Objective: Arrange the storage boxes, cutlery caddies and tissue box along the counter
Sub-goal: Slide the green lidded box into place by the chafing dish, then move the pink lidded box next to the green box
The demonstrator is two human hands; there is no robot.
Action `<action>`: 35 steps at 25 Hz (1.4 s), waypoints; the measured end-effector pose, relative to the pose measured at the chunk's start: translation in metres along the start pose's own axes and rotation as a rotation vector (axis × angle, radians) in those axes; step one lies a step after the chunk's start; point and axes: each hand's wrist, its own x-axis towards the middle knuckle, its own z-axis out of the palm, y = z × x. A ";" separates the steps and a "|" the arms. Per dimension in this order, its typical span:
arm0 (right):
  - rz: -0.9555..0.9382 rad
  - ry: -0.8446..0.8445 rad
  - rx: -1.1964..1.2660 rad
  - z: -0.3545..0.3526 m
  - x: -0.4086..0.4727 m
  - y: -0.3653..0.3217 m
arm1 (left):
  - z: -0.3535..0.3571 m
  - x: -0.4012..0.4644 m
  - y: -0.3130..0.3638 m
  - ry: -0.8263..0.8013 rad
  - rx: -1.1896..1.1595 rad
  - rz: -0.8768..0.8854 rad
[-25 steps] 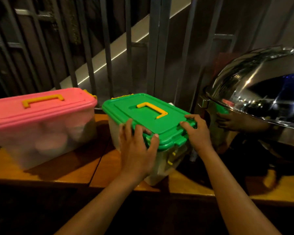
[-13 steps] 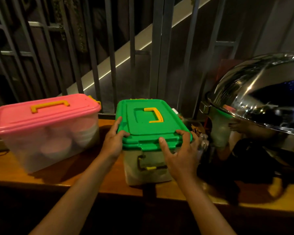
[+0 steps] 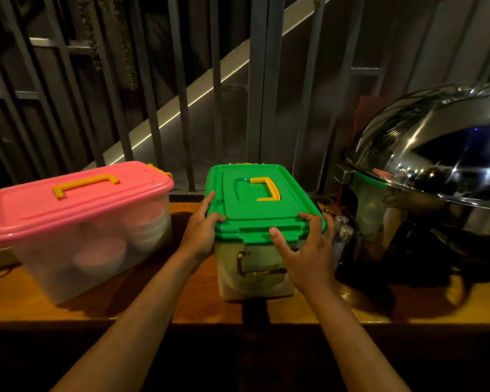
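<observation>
left hand (image 3: 200, 234) fingers curled on near-left lid corner | right hand (image 3: 306, 251) fingers spread over near-right lid edge | green-lidded clear plastic storage box (image 3: 259, 210) mid wooden counter (image 3: 153, 302), contents unclear | pink-lidded clear plastic storage box (image 3: 77, 222) toward counter's left end, stacked bowls inside | shiny steel dome chafing dish (image 3: 436, 162) at right

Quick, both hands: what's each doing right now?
Left hand: gripping the left edge of the green-lidded clear plastic storage box.
Right hand: fingers spread, gripping its near right corner.
</observation>
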 end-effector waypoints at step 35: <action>-0.445 -0.403 -0.020 0.257 -0.101 -0.260 | -0.367 -0.071 0.087 0.601 1.246 0.403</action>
